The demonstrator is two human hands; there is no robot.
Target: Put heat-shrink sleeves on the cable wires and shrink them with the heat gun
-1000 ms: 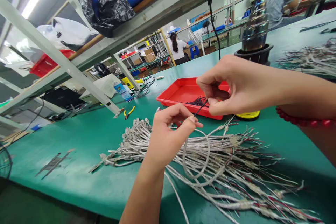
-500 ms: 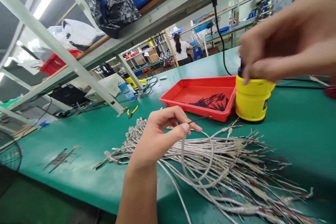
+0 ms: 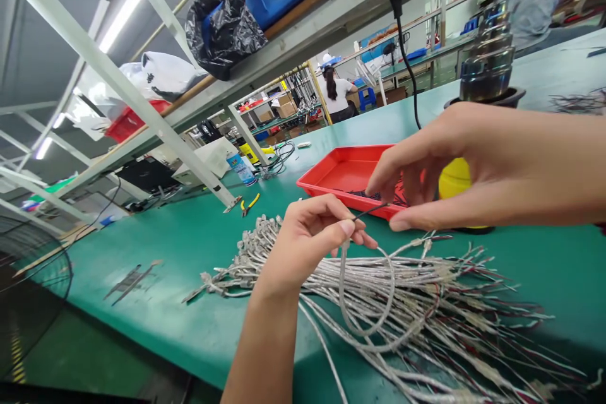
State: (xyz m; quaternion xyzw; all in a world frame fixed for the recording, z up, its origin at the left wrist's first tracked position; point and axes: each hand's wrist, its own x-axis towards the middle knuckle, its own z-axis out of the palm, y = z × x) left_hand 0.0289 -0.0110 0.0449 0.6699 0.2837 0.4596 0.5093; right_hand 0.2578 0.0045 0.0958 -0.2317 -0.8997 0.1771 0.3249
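My left hand (image 3: 307,240) pinches a grey cable (image 3: 392,293) between thumb and fingers above the bench. A thin black wire end (image 3: 372,210) sticks out to the right past the fingertips, and the cable hangs below in a loop. Close to that wire end is my right hand (image 3: 473,167), thumb and fingers apart on either side of the tip, with nothing visibly held. Beneath both lies a large bundle of grey cables (image 3: 374,273) with stripped, loose wire ends on the right. Behind the right hand, a red tray (image 3: 317,186) holds short black pieces.
A yellow container (image 3: 452,180) stands partly hidden behind my right hand. Yellow-handled cutters (image 3: 250,203) and a blue spray can (image 3: 241,168) lie farther left. A black power cord (image 3: 408,69) hangs from the shelf. Two people sit in the background.
My right hand has come down and left from the top of the yellow container to the black wire end. My left hand keeps its pinch on the cable. The view has shifted slightly.
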